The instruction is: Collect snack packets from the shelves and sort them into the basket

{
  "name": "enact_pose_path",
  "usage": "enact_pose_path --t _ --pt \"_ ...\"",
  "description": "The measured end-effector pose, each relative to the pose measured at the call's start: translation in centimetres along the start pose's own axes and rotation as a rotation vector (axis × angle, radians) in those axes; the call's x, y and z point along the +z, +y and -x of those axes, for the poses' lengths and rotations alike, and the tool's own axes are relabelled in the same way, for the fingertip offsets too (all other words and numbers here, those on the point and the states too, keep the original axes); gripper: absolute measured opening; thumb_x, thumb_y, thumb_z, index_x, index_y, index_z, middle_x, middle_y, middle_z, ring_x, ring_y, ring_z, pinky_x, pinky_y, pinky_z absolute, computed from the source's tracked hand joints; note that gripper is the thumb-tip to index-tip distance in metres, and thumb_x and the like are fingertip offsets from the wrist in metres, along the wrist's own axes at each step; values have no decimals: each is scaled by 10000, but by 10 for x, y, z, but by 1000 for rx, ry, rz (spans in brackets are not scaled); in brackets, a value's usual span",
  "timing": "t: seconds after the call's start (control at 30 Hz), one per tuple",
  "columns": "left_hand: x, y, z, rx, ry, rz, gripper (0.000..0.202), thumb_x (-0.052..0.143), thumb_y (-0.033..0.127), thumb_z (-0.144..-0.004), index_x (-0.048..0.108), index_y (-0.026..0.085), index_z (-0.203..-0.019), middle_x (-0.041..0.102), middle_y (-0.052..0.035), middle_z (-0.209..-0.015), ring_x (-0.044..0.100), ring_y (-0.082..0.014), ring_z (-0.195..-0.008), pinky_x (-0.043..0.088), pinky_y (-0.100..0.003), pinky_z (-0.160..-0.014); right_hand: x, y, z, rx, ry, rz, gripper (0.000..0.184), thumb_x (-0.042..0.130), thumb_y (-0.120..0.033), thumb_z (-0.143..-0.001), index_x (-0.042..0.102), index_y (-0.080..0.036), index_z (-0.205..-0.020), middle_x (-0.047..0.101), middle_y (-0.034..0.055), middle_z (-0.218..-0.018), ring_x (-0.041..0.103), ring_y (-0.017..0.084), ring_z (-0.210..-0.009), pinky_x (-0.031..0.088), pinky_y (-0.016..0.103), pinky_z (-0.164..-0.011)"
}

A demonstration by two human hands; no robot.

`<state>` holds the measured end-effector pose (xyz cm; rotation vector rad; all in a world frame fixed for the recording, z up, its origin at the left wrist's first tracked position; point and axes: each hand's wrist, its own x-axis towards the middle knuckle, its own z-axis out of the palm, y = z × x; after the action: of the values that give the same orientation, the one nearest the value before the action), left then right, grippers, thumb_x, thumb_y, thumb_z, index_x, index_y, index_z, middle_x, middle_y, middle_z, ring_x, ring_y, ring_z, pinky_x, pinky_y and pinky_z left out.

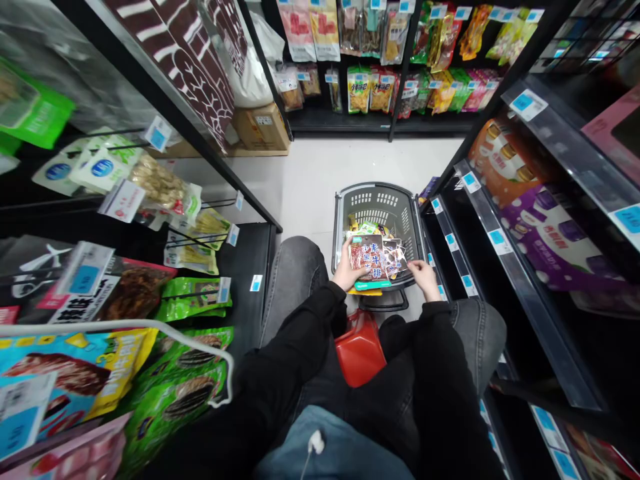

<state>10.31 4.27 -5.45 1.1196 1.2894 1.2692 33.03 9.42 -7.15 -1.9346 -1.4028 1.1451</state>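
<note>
My left hand [346, 270] grips a snack bag [369, 259] with a brown front, large characters and a teal edge, its thumb lying over the front. A smaller dark packet [393, 257] with white pictures sits against the bag's right side. At that packet's right corner, my right hand [425, 278] has its fingertips pinched together. Both packets are over the near part of a grey shopping basket [409, 217] on the floor between my knees. Yellow and green packets [367, 228] lie inside it, partly covered by what I hold.
A red object [361, 350] is between my legs. Hanging snack bags [193, 297] line the black rack on my left, and purple bags [555, 233] fill the right shelf. More packets [359, 90] hang ahead. A cardboard box [263, 130] stands at the far left corner.
</note>
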Motion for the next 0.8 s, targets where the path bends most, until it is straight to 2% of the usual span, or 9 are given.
enact_pose_path --t 0.1,0.17,0.23,0.33,0.4,0.53,0.67,0.8 --pt "3 4 1 43 -11 -41 997 746 214 -586 164 233 -1395 312 -114 -1408 432 -240 -1217 319 -386 -1066 13 -15 24 -208 -163 -299 331 591 -438 -663 579 -166 -852 625 48 -770 582 172 -712 458 305 -680" --pt "4 6 1 85 -4 -100 972 760 251 -583 207 224 -1383 291 -111 -1422 362 -245 -1276 270 -384 -1099 25 -22 38 -262 -212 -338 375 646 -439 -625 560 -173 -874 589 10 -710 552 142 -640 452 279 -631" --pt "5 5 1 124 -7 -155 943 766 286 -585 245 211 -1368 291 -115 -1422 305 -248 -1312 233 -382 -1117 37 -24 45 -262 -155 -270 440 693 -433 -582 536 -174 -901 565 -5 -693 531 135 -611 448 276 -612" --pt "5 4 2 153 -16 -180 904 760 315 -599 270 194 -1349 319 -121 -1404 308 -240 -1311 237 -365 -1115 48 -24 46 -235 16 -155 564 739 -418 -525 500 -166 -969 588 35 -803 555 165 -690 464 303 -656" --pt "5 2 3 144 5 -178 890 762 323 -594 284 186 -1332 341 -124 -1387 341 -234 -1291 266 -351 -1100 50 -24 45 -240 13 -181 561 731 -402 -542 492 -165 -990 607 58 -852 577 180 -731 478 316 -686" --pt "5 0 1 6 55 -117 850 774 357 -565 355 155 -1276 462 -133 -1286 499 -228 -1143 373 -360 -1019 49 -32 49 -322 -65 -365 428 666 -382 -637 495 -185 -976 640 67 -915 619 189 -799 499 321 -751" --pt "4 0 -2 -196 -99 24 633 758 410 -560 574 81 -1068 641 -119 -1022 606 -228 -936 457 -374 -913 48 -39 55 -338 -88 -529 361 634 -370 -676 485 -189 -950 641 87 -969 632 203 -876 503 337 -805" --pt "3 6 -1 -343 -204 26 571 781 420 -487 664 55 -910 681 -112 -870 629 -239 -834 475 -396 -873 45 -36 53 -336 -104 -506 370 634 -358 -678 487 -184 -969 647 81 -952 637 200 -863 505 339 -798"
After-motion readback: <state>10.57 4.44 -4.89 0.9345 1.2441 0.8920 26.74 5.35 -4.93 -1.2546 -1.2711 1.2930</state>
